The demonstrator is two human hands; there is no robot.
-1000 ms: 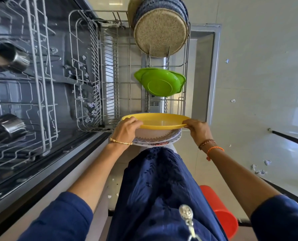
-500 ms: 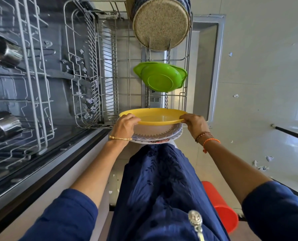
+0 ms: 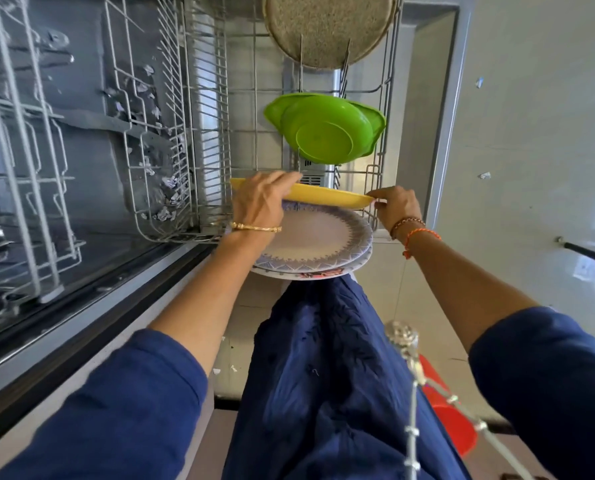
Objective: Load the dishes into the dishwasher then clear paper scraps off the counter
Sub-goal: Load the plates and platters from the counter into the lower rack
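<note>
I hold a stack of plates over the near end of the pulled-out lower dishwasher rack [image 3: 213, 140]. My left hand [image 3: 259, 199] grips the left rim of the yellow plate [image 3: 327, 199] on top. My right hand [image 3: 395, 206] pinches its right rim. The yellow plate is tilted up off two patterned white plates [image 3: 317, 237] beneath it. A green bowl [image 3: 324, 133] stands on edge in the rack beyond, and a speckled beige plate [image 3: 327, 26] stands behind that.
The upper rack [image 3: 22, 168] at left holds steel cups. Paper scraps [image 3: 150, 133] lie inside the dishwasher and a few on the pale floor [image 3: 483, 174] at right. A red bin [image 3: 452, 420] stands behind my leg.
The yellow plate has lifted and tilted away from the patterned plates, whose faces now show. The view has dropped closer to the rack.
</note>
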